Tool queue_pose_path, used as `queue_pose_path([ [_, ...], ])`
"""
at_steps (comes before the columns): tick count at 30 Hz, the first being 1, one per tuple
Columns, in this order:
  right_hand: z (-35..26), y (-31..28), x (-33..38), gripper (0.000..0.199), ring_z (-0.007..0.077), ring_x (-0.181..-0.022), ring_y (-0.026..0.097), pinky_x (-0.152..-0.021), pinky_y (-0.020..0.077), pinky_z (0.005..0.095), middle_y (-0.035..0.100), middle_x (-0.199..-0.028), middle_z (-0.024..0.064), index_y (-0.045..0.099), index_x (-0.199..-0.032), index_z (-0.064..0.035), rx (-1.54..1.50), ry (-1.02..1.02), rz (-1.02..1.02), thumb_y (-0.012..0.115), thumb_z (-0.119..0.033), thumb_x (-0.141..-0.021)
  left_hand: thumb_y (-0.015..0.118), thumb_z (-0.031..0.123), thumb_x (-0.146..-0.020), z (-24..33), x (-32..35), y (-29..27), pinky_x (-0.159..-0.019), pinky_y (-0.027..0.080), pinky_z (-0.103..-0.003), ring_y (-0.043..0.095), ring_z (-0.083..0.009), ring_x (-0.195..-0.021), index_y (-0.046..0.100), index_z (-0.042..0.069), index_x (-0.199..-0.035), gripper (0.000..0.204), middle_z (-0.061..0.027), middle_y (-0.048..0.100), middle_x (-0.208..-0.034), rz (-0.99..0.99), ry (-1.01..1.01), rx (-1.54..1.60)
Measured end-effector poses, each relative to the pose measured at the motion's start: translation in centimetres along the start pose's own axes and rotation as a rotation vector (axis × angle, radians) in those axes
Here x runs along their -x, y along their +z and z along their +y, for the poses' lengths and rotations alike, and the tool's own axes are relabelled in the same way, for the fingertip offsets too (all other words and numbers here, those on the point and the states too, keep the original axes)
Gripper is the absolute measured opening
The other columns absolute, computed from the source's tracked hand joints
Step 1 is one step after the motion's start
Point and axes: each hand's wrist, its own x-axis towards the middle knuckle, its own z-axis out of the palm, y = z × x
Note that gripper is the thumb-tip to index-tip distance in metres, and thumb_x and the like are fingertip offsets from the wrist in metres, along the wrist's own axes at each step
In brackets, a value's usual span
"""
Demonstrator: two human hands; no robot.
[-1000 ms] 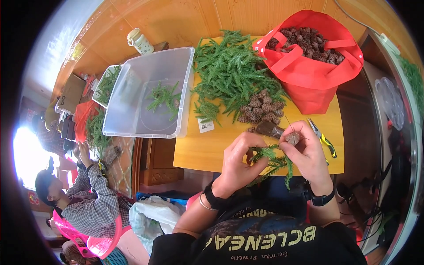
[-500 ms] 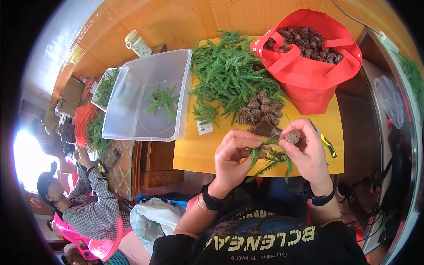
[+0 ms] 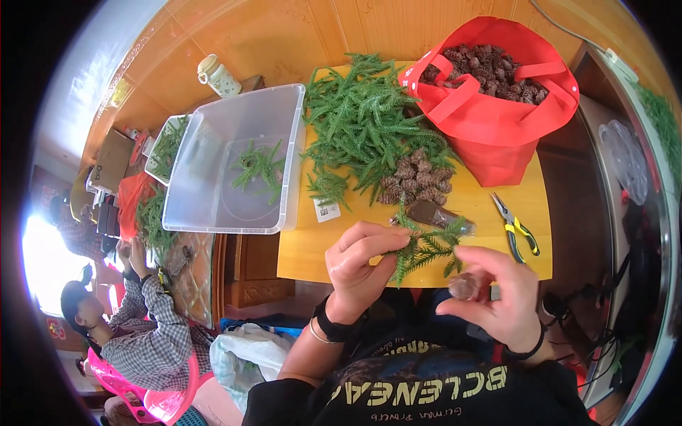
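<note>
My left hand [image 3: 364, 264] pinches a green artificial pine sprig [image 3: 429, 250] between thumb and fingertips, over the table's near edge. In my right hand [image 3: 506, 295] a brown pine cone [image 3: 465, 286] sits between the curled thumb and fingers, just right of the sprig and close to my body. Beyond my hands are a brown packet in clear wrap [image 3: 435, 215] and a small pile of pine cones [image 3: 418, 177]. Long-nose pliers with yellow-and-black handles [image 3: 517, 231] lie to the right, jaws pointing away from me.
A heap of green sprigs [image 3: 362, 117] covers the yellow table's [image 3: 312, 263] far part. At back right stands a red bag [image 3: 490, 138] full of pine cones. On the left is a clear plastic bin [image 3: 213, 228] holding sprigs. A person in a checked shirt [image 3: 153, 330] works farther left.
My right hand has drawn the pine cone down toward me, apart from the sprig, uncovering the pliers. My left hand has shifted slightly left and nearer with the sprig.
</note>
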Motion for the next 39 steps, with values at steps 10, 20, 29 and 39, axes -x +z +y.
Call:
queue_pose_path([
  [10, 0.7, 0.4, 0.3, 0.04, 0.0142, -0.056, 0.055, -0.052, 0.0431, 0.0216, 0.06, -0.076, 0.0074, 0.06, -0.105, -0.0009, 0.044, -0.149, -0.104, 0.076, -0.008, -0.068, 0.075, -0.005, -0.065, -0.4, 0.1, -0.1, -0.056, 0.05, -0.024, 0.063, -0.0179, -0.072, 0.058, 0.002, -0.086, 0.027, -0.0126, 0.063, -0.079, 0.047, -0.008, 0.009],
  [20, 1.8, 1.9, 0.0, 0.034, 0.0171, -0.061, 0.061, -0.055, 0.048, 0.0241, 0.061, -0.078, 0.0108, 0.063, -0.101, 0.0015, 0.154, -0.097, 0.058, 0.07, 0.003, -0.068, 0.074, -0.008, -0.063, 0.4, -0.6, -0.1, -0.059, 0.051, -0.027, 0.062, -0.0199, -0.069, 0.057, 0.002, -0.085, 0.029, -0.0105, 0.062, -0.077, -0.028, 0.136, -0.038],
  [29, 2.1, 3.2, -0.8, 0.034, 0.0184, -0.072, 0.062, -0.065, 0.0499, 0.0257, 0.061, -0.086, 0.0135, 0.059, -0.105, 0.0031, 0.03, 0.033, 0.079, 0.063, 0.009, -0.072, 0.057, -0.018, -0.07, 1.4, -0.5, 0.6, -0.065, 0.055, -0.029, 0.06, -0.0209, -0.081, 0.058, -0.002, -0.09, 0.026, -0.0137, 0.054, -0.093, -0.106, -0.161, 0.144],
  [39, 3.1, 4.4, -0.8, 0.034, 0.0215, -0.076, 0.062, -0.071, 0.0489, 0.028, 0.061, -0.087, 0.013, 0.057, -0.105, 0.0026, -0.032, -0.021, 0.133, 0.063, 0.009, -0.072, 0.06, -0.014, -0.069, 1.3, -0.3, 0.0, -0.065, 0.052, -0.028, 0.059, -0.0216, -0.079, 0.066, 0.006, -0.083, 0.026, -0.0134, 0.056, -0.093, -0.134, 0.052, -0.045],
])
